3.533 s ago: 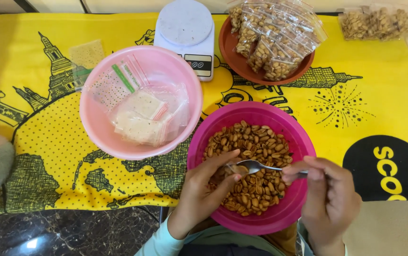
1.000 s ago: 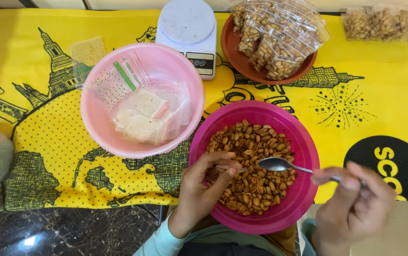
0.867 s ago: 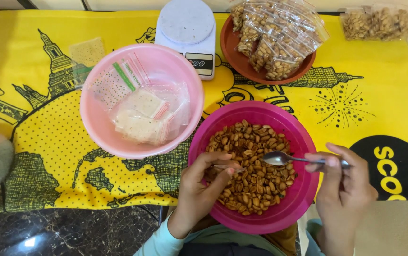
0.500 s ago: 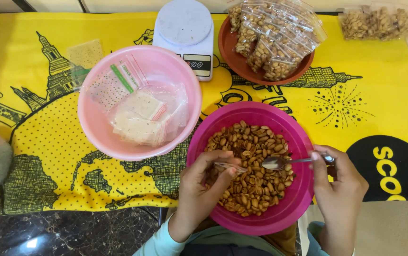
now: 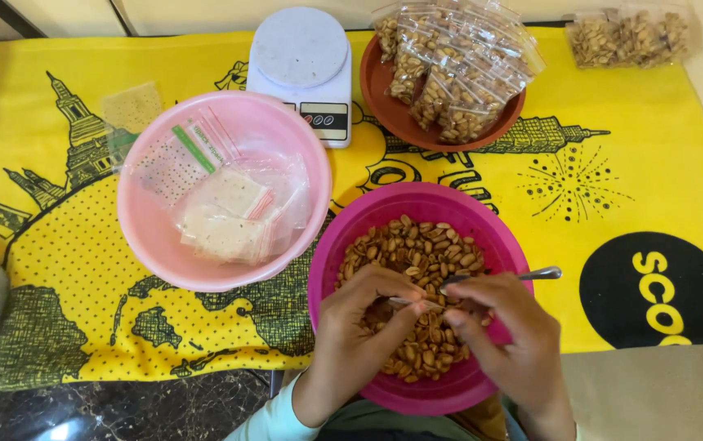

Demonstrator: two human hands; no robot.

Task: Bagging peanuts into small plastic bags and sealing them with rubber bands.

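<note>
Magenta bowl [image 5: 505, 237]: holds peanuts [image 5: 417, 253]; sits directly under both hands, on a yellow cloth [image 5: 653, 171] printed in black.

Left hand [image 5: 359, 327]: over the near-left part of the bowl, fingers curled inward, thumb and forefinger pinched on the rim of a small clear bag [image 5: 407, 303]. The bag is mostly hidden between the hands, just above the peanuts. Position matches half a second ago.

Right hand [image 5: 502, 335]: fingers closed around a metal spoon [image 5: 543, 273], whose handle tip sticks out past the knuckles toward the bowl's right rim. The spoon's head points left, touching or just beside the bag's mouth at the left fingertips. A second ago this hand was outside the right rim with the spoon lifted clear; it is now well inside the bowl, close against the left hand.

Pink bowl [image 5: 147, 245]: left of the left fingers, well apart; holds a stack of empty clear bags [image 5: 225, 216]. Unchanged.

White scale [image 5: 302, 69]: beyond both hands, past the far rim of the magenta bowl. Unchanged.

Brown plate [image 5: 388, 114]: beyond the right fingers, heaped with filled peanut packets [image 5: 457, 65]. Unchanged.

Further packets [image 5: 629, 37]: far right corner of the cloth, well apart from the hands.
</note>
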